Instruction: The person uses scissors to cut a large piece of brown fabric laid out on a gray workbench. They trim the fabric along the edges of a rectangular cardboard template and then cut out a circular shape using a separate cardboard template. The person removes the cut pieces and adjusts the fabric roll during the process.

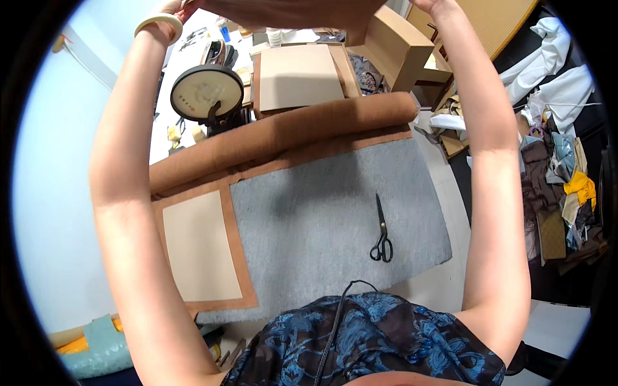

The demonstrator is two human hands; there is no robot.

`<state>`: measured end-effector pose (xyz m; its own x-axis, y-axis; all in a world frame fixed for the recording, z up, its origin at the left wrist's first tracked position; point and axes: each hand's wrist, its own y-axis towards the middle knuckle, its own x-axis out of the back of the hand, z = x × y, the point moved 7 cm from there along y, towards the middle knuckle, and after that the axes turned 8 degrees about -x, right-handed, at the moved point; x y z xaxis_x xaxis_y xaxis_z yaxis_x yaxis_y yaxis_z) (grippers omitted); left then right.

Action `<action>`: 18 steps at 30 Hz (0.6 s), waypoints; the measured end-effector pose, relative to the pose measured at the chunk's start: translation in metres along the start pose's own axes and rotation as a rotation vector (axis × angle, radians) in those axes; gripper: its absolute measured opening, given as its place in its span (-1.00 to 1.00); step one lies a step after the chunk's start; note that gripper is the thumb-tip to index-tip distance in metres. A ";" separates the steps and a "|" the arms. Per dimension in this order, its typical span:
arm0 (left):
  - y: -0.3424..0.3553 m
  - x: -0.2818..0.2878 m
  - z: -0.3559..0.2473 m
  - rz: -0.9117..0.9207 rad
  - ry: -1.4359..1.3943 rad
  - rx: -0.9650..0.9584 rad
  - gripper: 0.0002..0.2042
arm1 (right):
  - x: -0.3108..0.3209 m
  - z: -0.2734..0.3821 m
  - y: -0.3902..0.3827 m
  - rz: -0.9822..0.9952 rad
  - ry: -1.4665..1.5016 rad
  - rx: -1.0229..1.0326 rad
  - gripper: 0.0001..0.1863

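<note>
Both my arms are raised toward the top edge. A brown leather-like sheet (296, 13) hangs between my hands, partly cut off by the frame. My left hand (175, 9), below a cream bangle (158, 27), is closed on its left end. Of my right hand (432, 5) only the wrist side shows near the sheet's right end; its fingers are out of view. Below lie a grey mat-like sheet (309, 231) and black-handled scissors (382, 235), points away from me. A beige rectangular panel (203, 244) rests on brown material (241, 276) at the left.
A thick brown roll (309, 125) crosses the far side of the grey sheet. Behind it stand a round dial scale (207, 93), a stacked beige panel (299, 77) and a cardboard box (402, 55). Fabric scraps (566, 186) pile up at the right.
</note>
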<state>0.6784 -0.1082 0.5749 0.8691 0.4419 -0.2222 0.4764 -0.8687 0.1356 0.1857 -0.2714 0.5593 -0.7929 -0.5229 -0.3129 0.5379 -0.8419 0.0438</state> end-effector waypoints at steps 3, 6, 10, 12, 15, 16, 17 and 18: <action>0.014 0.027 -0.001 0.225 0.296 -0.110 -0.84 | -0.039 -0.035 0.008 0.148 0.049 0.061 -0.88; -0.049 -0.021 0.068 -0.161 0.210 -0.155 -0.82 | 0.016 -0.075 0.025 -0.079 -0.068 0.092 -0.88; -0.040 0.025 0.212 -0.295 0.309 -0.139 -0.79 | 0.053 -0.251 0.059 -0.292 -0.238 -0.021 -0.68; -0.032 0.064 0.275 -0.378 0.453 -0.266 -0.86 | 0.066 -0.316 0.081 -0.440 -0.413 -0.088 -0.60; -0.055 0.014 0.365 -0.279 0.928 -0.137 -0.82 | 0.145 -0.371 0.069 -0.645 -0.899 -0.182 -0.53; -0.079 0.021 0.390 -0.255 1.093 -0.031 -0.74 | 0.131 -0.408 0.049 -0.615 -1.105 -0.249 -0.50; -0.114 0.041 0.413 -0.241 1.014 0.105 -0.56 | 0.098 -0.428 0.033 -0.553 -1.066 -0.248 -0.51; -0.146 0.052 0.419 -0.209 0.959 0.114 -0.57 | 0.066 -0.435 0.013 -0.495 -1.031 -0.246 -0.52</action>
<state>0.5982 -0.0525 0.1394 0.5323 0.5393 0.6526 0.6608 -0.7465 0.0780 0.2649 -0.2588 0.1266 -0.7274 -0.1011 0.6788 0.0563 -0.9946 -0.0878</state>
